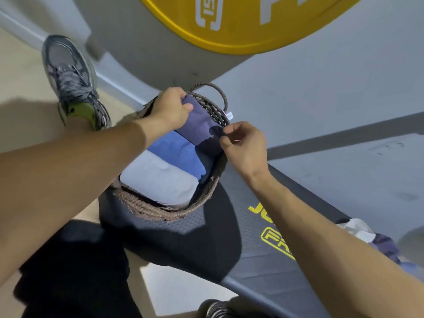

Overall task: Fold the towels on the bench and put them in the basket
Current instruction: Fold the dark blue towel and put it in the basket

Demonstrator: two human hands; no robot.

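Note:
A brown woven basket (160, 208) with a loop handle stands on the end of the dark padded bench (257, 255). Inside lie three folded towels side by side: a light grey one (158, 180) nearest me, a blue one (174, 152) in the middle and a navy one (199, 125) at the far end. My left hand (171, 106) grips the far left edge of the navy towel at the rim. My right hand (243, 145) pinches the navy towel's near right edge by the basket wall.
More crumpled towels, white and purple (376, 239), lie on the bench at the right. A grey sneaker (71, 81) rests on the floor at the left, another shoe (218, 308) at the bottom. A large yellow weight plate (241, 21) fills the top.

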